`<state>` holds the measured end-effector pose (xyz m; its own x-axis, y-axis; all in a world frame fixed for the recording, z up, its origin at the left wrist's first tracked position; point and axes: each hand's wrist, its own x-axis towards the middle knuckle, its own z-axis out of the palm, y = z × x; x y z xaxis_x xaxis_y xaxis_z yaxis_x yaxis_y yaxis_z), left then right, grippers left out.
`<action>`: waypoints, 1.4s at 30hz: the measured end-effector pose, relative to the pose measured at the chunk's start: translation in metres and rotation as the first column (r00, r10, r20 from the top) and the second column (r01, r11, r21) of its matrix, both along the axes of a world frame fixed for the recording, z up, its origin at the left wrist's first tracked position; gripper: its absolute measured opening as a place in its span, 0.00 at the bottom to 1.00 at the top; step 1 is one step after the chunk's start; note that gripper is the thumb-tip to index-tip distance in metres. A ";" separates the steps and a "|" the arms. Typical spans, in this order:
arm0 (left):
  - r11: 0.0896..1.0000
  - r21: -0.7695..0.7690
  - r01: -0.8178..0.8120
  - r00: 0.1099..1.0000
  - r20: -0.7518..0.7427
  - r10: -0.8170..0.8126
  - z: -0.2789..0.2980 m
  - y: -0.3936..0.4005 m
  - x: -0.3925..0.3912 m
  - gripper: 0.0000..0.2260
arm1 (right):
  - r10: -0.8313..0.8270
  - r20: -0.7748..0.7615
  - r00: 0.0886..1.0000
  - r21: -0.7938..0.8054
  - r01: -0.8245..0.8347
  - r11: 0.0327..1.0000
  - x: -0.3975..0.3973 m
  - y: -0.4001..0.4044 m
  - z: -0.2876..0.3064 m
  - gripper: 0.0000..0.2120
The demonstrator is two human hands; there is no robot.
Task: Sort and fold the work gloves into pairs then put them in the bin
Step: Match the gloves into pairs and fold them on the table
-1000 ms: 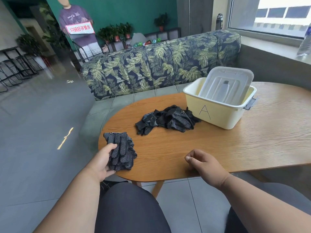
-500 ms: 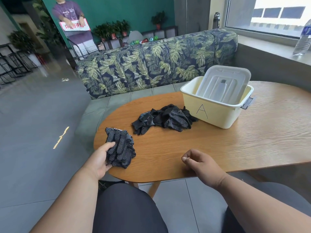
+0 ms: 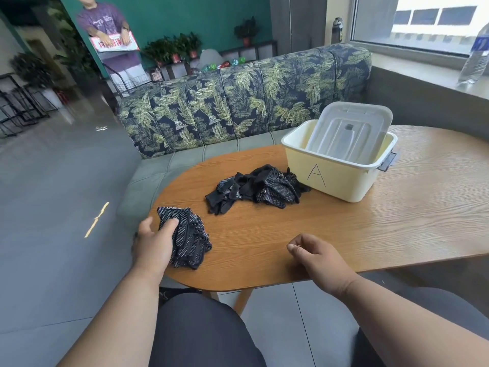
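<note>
Left hand [image 3: 153, 242] gripped a folded pair [image 3: 189, 241] at the worktop [image 3: 370, 229] edge; right hand [image 3: 317, 256] rested to its right, loosely curled, empty. Beyond both lay the unsorted pile [image 3: 254, 190], then the bin [image 3: 344, 181]. Binning this pair seemed next, calling for a carry over the pile.

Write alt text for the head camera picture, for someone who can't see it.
A person's left hand grips a bundle of black dotted gloves on a wooden table; the right hand rests loosely curled, empty. A loose glove pile lies beside a yellow bin marked A, its lid propped inside.
</note>
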<state>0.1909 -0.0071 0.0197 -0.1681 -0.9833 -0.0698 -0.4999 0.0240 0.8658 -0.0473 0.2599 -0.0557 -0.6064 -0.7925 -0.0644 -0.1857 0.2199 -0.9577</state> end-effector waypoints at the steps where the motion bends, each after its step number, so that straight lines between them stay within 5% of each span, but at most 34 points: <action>1: 0.993 -0.119 -0.005 0.995 0.094 0.016 0.009 0.012 -0.005 0.37 | -0.023 -0.003 1.000 0.001 0.023 1.000 -0.001 -0.001 -0.001 0.09; 4: 0.893 -0.443 0.079 0.967 0.253 0.040 0.027 0.042 -0.025 0.27 | -0.069 -0.006 0.998 0.002 0.069 0.998 -0.003 -0.004 -0.002 0.10; 7: 0.786 -0.562 0.259 0.949 0.300 -0.098 0.030 0.064 -0.049 0.21 | -0.097 0.007 0.995 -0.004 0.097 0.995 -0.004 -0.006 0.001 0.11; 14: 0.794 -0.083 0.602 0.695 0.544 -0.470 -0.013 0.090 -0.114 0.27 | -0.092 0.046 0.995 0.013 0.092 0.996 -0.004 -0.004 0.003 0.10; 20: 0.813 -0.013 0.582 0.615 0.662 -0.430 -0.032 0.056 -0.147 0.31 | -0.070 0.057 0.996 0.013 0.069 0.997 -0.004 -0.002 0.003 0.11; 26: 0.823 0.129 0.553 0.374 0.845 -0.383 -0.024 0.037 -0.168 0.36 | -0.068 0.072 0.995 0.020 0.067 0.998 -0.007 -0.006 -0.001 0.12; 34: 0.864 0.204 0.460 0.404 0.819 -0.408 -0.034 0.017 -0.178 0.43 | -0.057 0.089 0.994 0.026 0.055 0.998 -0.008 -0.009 -0.001 0.12; 42: 0.863 0.133 0.488 0.372 0.863 -0.343 -0.046 0.001 -0.179 0.35 | -0.066 0.104 0.992 0.023 0.064 0.998 -0.007 -0.008 0.004 0.11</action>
<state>0.0121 -0.0058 -0.0268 -0.4873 -0.8166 -0.3094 -0.8578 0.5139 -0.0053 -0.0541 0.2523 -0.0518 -0.6454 -0.7500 -0.1448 -0.0698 0.2467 -0.9666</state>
